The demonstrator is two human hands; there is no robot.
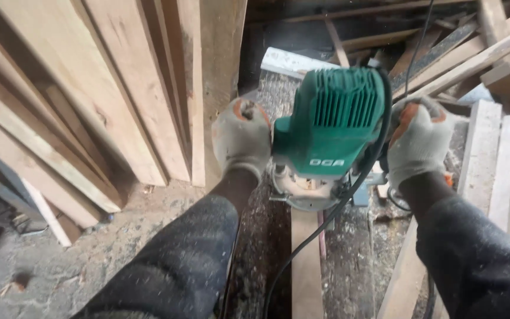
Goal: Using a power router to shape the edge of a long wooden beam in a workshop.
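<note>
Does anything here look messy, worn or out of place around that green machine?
Yes. Sawdust coats the workbench around the narrow strip under the green router. Both gloves look worn, with orange patches showing on the left hand and right hand. Scrap timber lies jumbled behind.

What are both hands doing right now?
Left hand: closed on the green router's side handle.
Right hand: closed on its other handle.

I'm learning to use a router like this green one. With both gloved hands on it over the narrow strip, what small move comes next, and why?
Probably ease the green router forward along the narrow wood strip. The left hand and right hand grip both sides, and its base sits on the strip's far end.
</note>
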